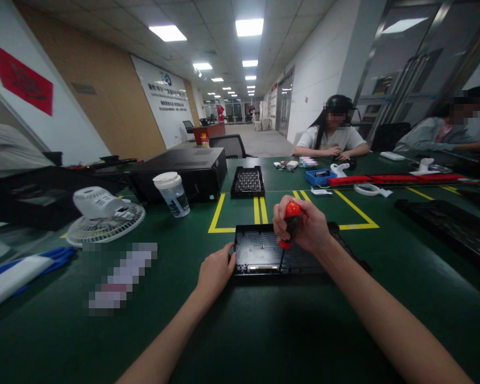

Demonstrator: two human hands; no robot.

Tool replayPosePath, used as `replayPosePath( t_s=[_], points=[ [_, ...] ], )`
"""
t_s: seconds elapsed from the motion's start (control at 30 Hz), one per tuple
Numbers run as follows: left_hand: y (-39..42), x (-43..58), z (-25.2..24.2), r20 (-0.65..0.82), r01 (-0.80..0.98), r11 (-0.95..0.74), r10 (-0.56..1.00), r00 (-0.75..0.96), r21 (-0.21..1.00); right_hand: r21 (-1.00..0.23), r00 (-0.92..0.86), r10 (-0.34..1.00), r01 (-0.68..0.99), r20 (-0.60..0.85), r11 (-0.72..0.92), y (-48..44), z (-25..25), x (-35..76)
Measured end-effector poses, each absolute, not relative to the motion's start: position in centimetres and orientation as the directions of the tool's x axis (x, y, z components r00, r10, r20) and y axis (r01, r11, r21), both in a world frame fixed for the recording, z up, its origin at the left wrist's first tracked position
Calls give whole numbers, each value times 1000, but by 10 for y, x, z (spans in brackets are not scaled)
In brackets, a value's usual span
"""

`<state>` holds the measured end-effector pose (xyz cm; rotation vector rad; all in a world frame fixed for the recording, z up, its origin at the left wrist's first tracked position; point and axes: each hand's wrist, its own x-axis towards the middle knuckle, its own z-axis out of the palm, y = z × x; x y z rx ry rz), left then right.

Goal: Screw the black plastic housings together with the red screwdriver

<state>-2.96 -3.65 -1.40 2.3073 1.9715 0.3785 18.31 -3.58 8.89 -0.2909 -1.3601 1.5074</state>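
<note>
My right hand [304,224] is closed around a red-and-black screwdriver [292,210], its shaft pointing down. The screwdriver's tip meets the near edge of a shallow black plastic panel [256,240], beside a pale metallic strip [263,268]. My left hand [217,266] grips the left edge of that panel, thumb toward the top and the other fingers partly hidden. A small shiny round spot [263,247] shows on the panel's face. The panel's right part is partly covered by my right forearm.
Beyond the panel, yellow tape lines [240,230] mark the green table, with a black tray [248,182] behind. Left stand a lidded cup [172,194], a white fan [104,213] and a large black case [180,170]. A blue bin [318,177] and a seated person [332,133] are across.
</note>
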Motion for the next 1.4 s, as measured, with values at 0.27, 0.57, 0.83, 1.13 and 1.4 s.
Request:
replayPosePath(
  t_s=[0.27,0.57,0.83,1.13,1.4],
  points=[
    [-37,-29,-15,133,960,-170,981,143,222,-871,-475,787,-467,394,155,-33,90,189],
    [-36,-31,-17,146,959,-179,978,150,218,-876,-538,742,-463,399,136,-33,91,193],
    [-37,-30,-15,127,958,-170,981,143,230,-882,-569,713,-445,410,153,-28,89,199],
    [-37,-29,-12,86,963,-137,989,120,231,-897,-588,713,-422,383,134,-27,89,203],
    [-38,-29,-12,103,968,-139,987,119,210,-902,-608,705,-417,366,108,-28,90,206]
  ],
)
